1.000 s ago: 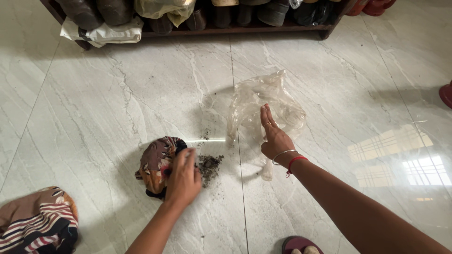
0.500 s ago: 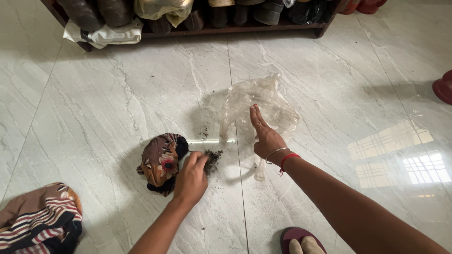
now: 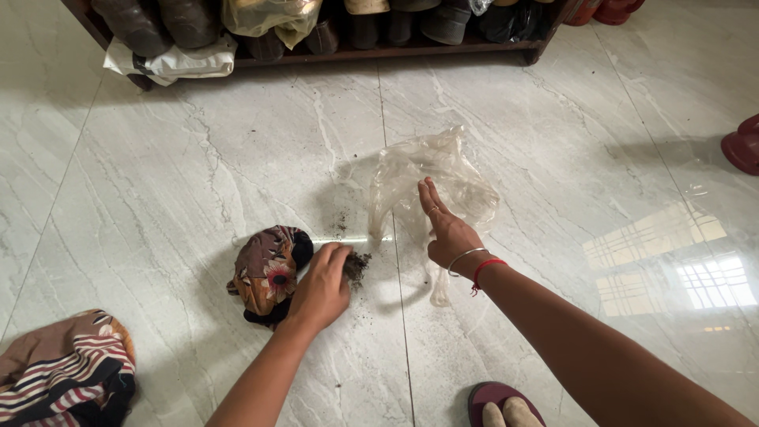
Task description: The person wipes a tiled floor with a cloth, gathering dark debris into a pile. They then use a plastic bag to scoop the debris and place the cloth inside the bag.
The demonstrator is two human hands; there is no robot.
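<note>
Dirt pile [image 3: 357, 265], centre frame, now bunched tighter vs 1 s ago. We see left hand [image 3: 322, 286] curled over it, fingers cupped on grit, beside patterned cloth [image 3: 267, 273]. Right hand [image 3: 447, 232] flat, open, pressing clear plastic bag [image 3: 431, 178] to floor [image 3: 198, 174]. Judgement: gathering nearly done.

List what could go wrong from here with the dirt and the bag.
1. The left hand is bunched over the loose dirt; crumbs may slip between the fingers, and specks already lie scattered on the floor.
2. The clear bag lies crumpled with no open mouth visible; the right hand only rests flat on it, so dirt may miss it.
3. The cloth sits right beside the pile and could smear it.
</note>
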